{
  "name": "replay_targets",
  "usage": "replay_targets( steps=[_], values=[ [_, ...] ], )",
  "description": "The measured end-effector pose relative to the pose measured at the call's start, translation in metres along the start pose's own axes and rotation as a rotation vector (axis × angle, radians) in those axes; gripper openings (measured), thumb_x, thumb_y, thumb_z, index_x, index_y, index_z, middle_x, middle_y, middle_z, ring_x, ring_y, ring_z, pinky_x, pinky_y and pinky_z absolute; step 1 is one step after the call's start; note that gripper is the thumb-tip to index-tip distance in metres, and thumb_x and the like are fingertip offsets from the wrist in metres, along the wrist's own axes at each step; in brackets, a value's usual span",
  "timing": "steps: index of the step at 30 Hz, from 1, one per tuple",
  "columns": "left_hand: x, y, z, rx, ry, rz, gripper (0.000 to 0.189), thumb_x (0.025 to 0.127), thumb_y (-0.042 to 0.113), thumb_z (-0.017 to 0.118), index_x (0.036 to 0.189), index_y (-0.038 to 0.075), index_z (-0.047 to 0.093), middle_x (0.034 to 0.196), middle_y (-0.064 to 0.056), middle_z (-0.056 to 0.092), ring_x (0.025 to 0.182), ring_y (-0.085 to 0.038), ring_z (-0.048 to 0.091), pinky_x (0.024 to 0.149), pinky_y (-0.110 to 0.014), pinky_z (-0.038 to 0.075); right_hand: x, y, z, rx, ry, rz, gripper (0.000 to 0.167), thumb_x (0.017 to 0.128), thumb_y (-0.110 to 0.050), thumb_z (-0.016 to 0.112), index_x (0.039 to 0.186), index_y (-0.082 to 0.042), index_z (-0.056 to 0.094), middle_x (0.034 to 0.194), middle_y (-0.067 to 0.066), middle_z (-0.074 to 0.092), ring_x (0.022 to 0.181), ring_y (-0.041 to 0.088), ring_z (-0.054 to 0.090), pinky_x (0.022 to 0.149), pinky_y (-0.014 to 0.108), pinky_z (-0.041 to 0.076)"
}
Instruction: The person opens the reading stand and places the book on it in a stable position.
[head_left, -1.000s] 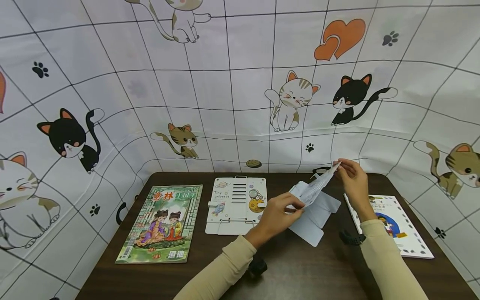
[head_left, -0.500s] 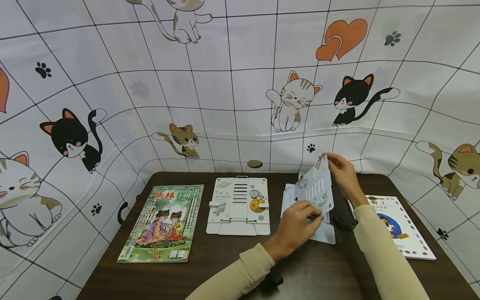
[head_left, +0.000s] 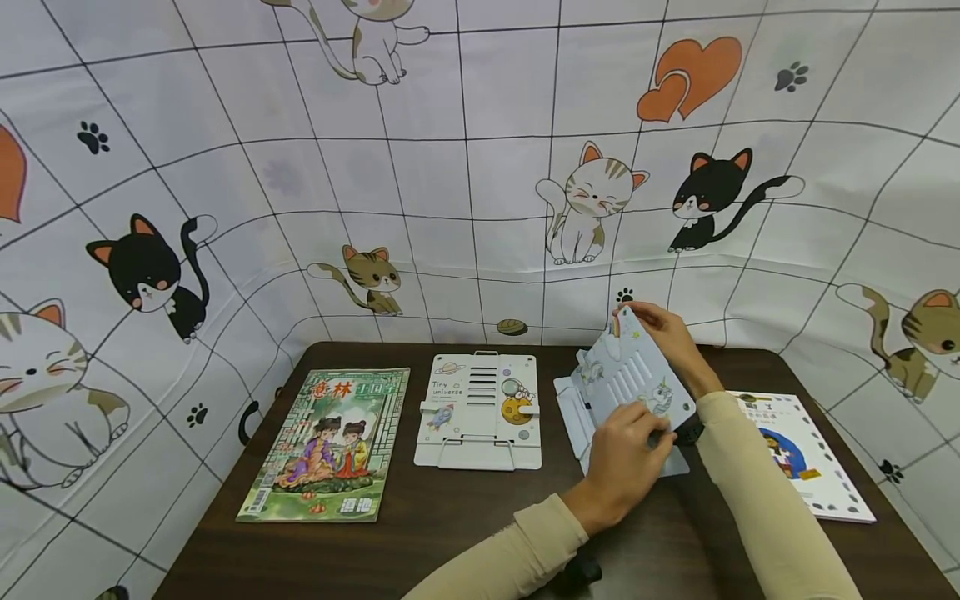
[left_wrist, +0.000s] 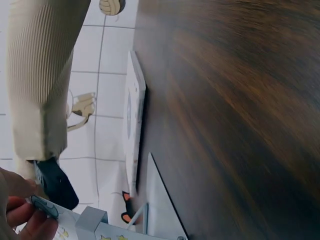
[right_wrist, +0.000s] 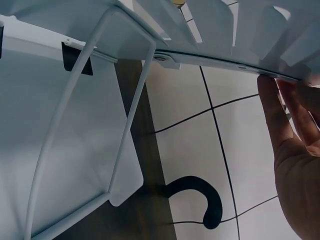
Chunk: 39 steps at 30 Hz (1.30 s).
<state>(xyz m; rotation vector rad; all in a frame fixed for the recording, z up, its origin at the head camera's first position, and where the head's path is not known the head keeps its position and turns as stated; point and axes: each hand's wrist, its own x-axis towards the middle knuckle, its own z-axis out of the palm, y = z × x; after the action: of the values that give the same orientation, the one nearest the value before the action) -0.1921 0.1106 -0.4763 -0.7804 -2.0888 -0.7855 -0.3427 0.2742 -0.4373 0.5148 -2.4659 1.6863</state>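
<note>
A light blue metal book stand (head_left: 633,371) with a unicorn print is unfolded on the table, its back panel tilted up over the base. My right hand (head_left: 670,337) holds the panel's top edge; in the right wrist view its fingers (right_wrist: 274,107) meet that edge. The left hand (head_left: 626,458) pinches the panel's lower right edge, and its fingers (left_wrist: 30,220) show at the corner of the left wrist view. Behind the panel, a bent wire support (right_wrist: 135,100) reaches down to the base plate (right_wrist: 65,135).
A second, white book stand (head_left: 480,454) lies flat left of the hands. Farther left lies a colourful magazine (head_left: 322,454). A white book (head_left: 810,475) is beside the right forearm on the dark wooden table (head_left: 420,533). A cat-print curtain (head_left: 480,175) hangs behind.
The book stand's panel has turned to face me and now leans back, its slots and unicorn print visible. The right hand has moved left with the top edge; the left hand has moved right.
</note>
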Motion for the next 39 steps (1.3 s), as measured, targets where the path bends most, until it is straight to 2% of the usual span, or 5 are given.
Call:
replay_targets(
  steps=[10,14,19,28,39],
  values=[
    [-0.002,0.003,0.012,0.016,0.009,-0.041,0.012,0.088,0.024,0.091,0.094,0.019,0.082,0.088,0.01,0.069,0.08,-0.004,0.066,0.074,-0.011,0.053,0.003,0.0,0.0,-0.028,-0.035,0.013,0.053,0.114,-0.024,0.053,0.16,0.001,0.044,0.159,0.031,0.049,0.11,-0.017,0.057,0.088,0.01,0.053],
    [-0.004,-0.005,0.01,-0.053,-0.043,-0.058,0.009,0.094,0.025,0.084,0.101,0.019,0.082,0.092,0.009,0.072,0.084,-0.004,0.067,0.077,-0.01,0.052,-0.005,-0.001,-0.006,-0.071,-0.038,-0.008,0.052,0.115,-0.02,0.05,0.159,0.005,0.042,0.156,0.034,0.05,0.106,-0.018,0.057,0.086,0.009,0.052],
    [0.001,-0.024,0.001,-0.086,-0.03,-0.075,0.004,0.099,0.02,0.078,0.1,0.018,0.08,0.092,0.008,0.073,0.086,-0.003,0.07,0.078,-0.008,0.051,-0.025,0.002,-0.014,-0.169,-0.018,0.024,0.049,0.116,-0.027,0.047,0.156,0.002,0.049,0.15,0.031,0.058,0.1,-0.018,0.059,0.081,0.013,0.055],
    [0.031,-0.072,-0.008,-0.239,-0.068,-0.255,0.005,0.1,0.012,0.074,0.101,0.011,0.078,0.094,0.0,0.075,0.085,-0.007,0.072,0.077,-0.008,0.054,-0.081,0.002,-0.02,-0.057,0.193,0.045,0.049,0.114,-0.032,0.051,0.139,0.009,0.061,0.105,-0.025,0.071,0.094,-0.009,0.07,0.081,0.013,0.058],
    [0.062,-0.112,-0.004,-0.421,-0.206,-0.508,0.013,0.105,0.011,0.068,0.111,0.005,0.077,0.1,-0.008,0.077,0.088,-0.012,0.069,0.074,-0.015,0.053,-0.145,-0.031,0.014,0.232,0.479,-0.016,0.023,0.113,-0.017,0.053,0.104,0.0,0.064,0.09,-0.006,0.07,0.077,0.004,0.07,0.069,0.016,0.058]
  ],
)
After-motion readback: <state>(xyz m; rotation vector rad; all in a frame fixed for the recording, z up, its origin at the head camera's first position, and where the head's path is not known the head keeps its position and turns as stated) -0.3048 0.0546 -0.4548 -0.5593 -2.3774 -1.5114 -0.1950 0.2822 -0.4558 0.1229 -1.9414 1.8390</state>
